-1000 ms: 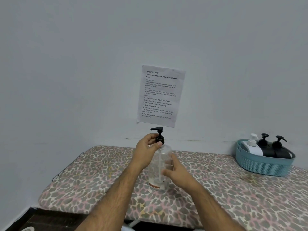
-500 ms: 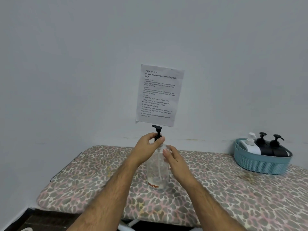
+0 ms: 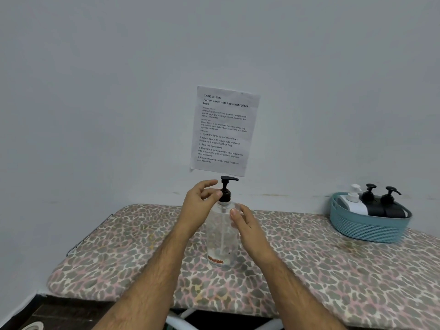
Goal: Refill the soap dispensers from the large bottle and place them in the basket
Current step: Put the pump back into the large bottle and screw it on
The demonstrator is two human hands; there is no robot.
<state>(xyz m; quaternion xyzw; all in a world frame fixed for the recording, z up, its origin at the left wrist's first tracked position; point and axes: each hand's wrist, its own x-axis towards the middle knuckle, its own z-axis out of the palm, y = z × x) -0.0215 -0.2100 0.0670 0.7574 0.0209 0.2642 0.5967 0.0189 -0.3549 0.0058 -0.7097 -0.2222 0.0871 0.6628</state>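
The large clear bottle (image 3: 221, 244) stands upright on the ironing board, nearly empty, with a black pump cap (image 3: 226, 189) whose nozzle points right. My left hand (image 3: 198, 206) pinches the pump's collar between thumb and fingers. My right hand (image 3: 246, 225) holds the bottle's upper right side, thumb on the front. At the far right a teal basket (image 3: 371, 228) holds a white dispenser (image 3: 353, 202) and two black dispensers (image 3: 385, 206), all leaning back.
The board has a leopard-print cover (image 3: 333, 270) and stands against a pale wall. A printed sheet (image 3: 223, 131) hangs on the wall just behind the pump. Dark floor and a white frame leg (image 3: 181, 317) show below the board's front edge.
The pump nozzle has turned from pointing left to pointing right under my left fingers. My right hand slid from the bottle's middle up to its shoulder.
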